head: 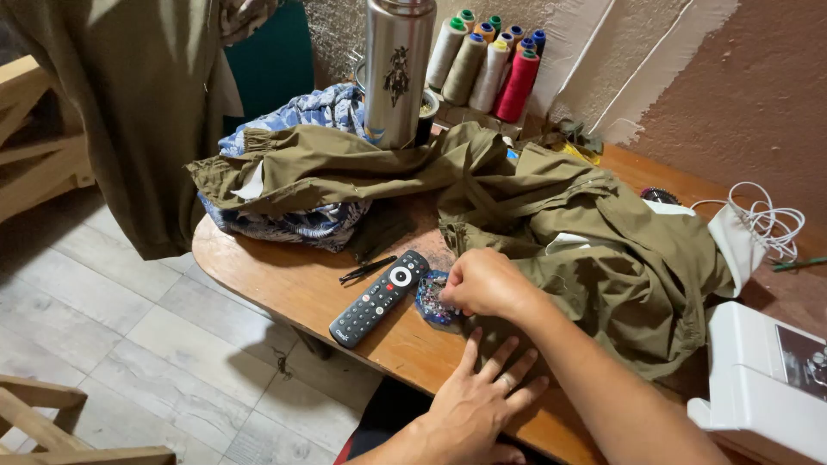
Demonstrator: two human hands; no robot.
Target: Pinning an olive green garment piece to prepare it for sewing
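Fingers [454,291] of the right hand [484,282] curl together, tips pinched in a small round pin cushion [433,303] that lies on the wooden table [284,275], just right of a black remote control [379,298]. The left hand [475,400] lies flat, fingers spread apart, on the near edge of an olive garment [594,241] that covers the table's right part. Small black snips [367,269] lie just beyond the remote. Farther off stand a steel flask [396,69] and thread cones [491,65]. A white sewing machine [767,379] sits near right.
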